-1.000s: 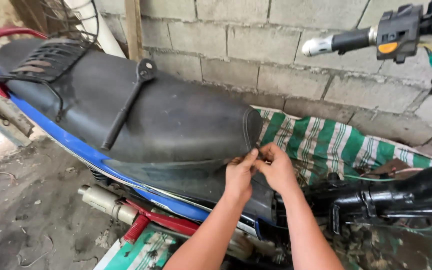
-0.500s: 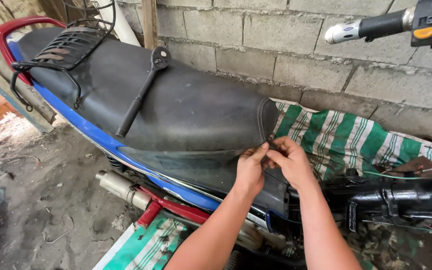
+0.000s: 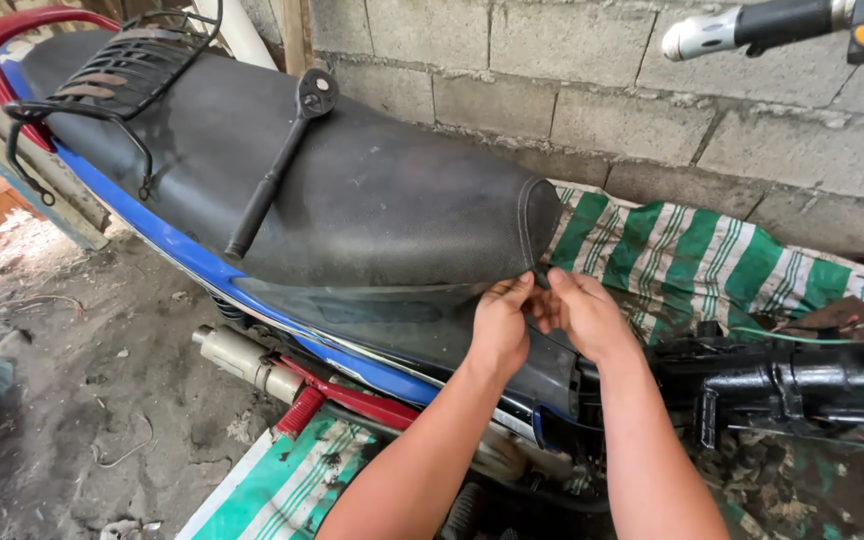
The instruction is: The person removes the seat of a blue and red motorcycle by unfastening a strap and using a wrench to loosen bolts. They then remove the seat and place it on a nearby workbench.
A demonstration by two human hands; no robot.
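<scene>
- Ratchet wrench (image 3: 277,180) lies loose on top of the black seat (image 3: 372,200); a rear rack (image 3: 117,75) sits behind it and a handlebar grip (image 3: 742,28) pokes in top right.
- Block wall (image 3: 652,110) runs close behind; a striped green cloth (image 3: 692,250) covers the part ahead of the seat. Open dirt floor (image 3: 82,400) on the near side.
- Left hand (image 3: 500,325) and right hand (image 3: 584,315) meet at the seat's front tip, fingers pinching something small there, can't tell what.

Black seat (image 3: 372,200), blue side panel (image 3: 182,255), green-and-white striped cloth (image 3: 692,250), red rear rail (image 3: 12,30).
</scene>
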